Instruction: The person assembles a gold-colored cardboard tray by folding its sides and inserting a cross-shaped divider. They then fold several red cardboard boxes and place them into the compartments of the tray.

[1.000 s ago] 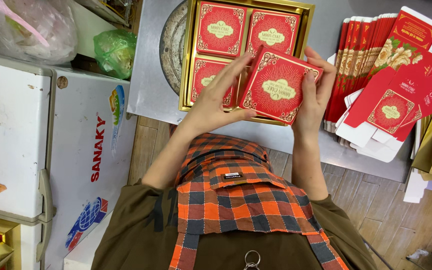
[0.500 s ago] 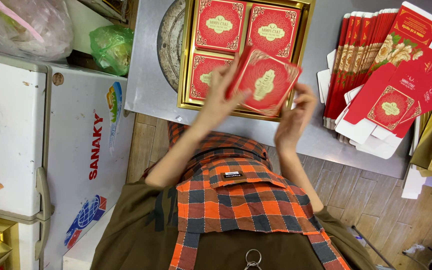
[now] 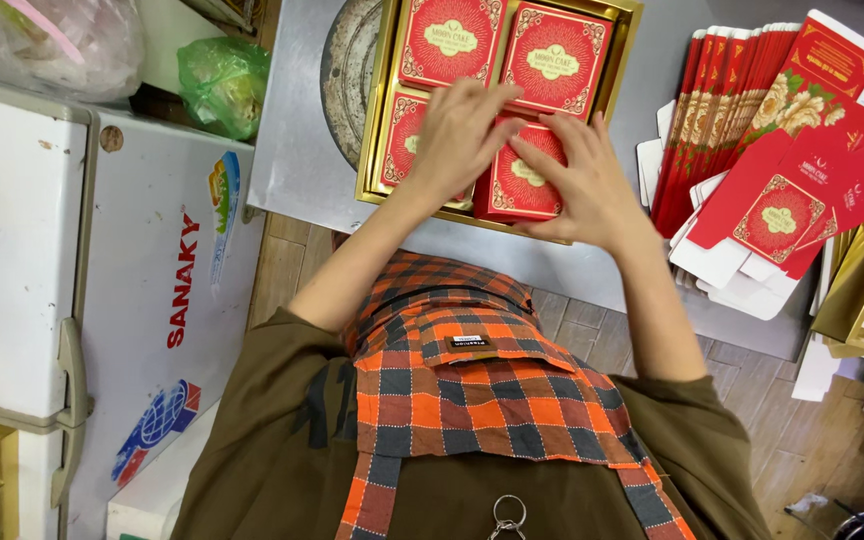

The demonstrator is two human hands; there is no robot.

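red gold-patterned box (image 3: 522, 175), gold tray (image 3: 377, 120)

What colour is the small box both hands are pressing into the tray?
Red with a gold ornamental pattern, on the small box in the gold tray; head view.

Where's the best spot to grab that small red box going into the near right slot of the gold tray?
Probably the small red box by its two opposite side edges, from above. It sits tilted, not yet flat in the gold tray, with neighbours close beside it, so only the top and raised near edge are free.
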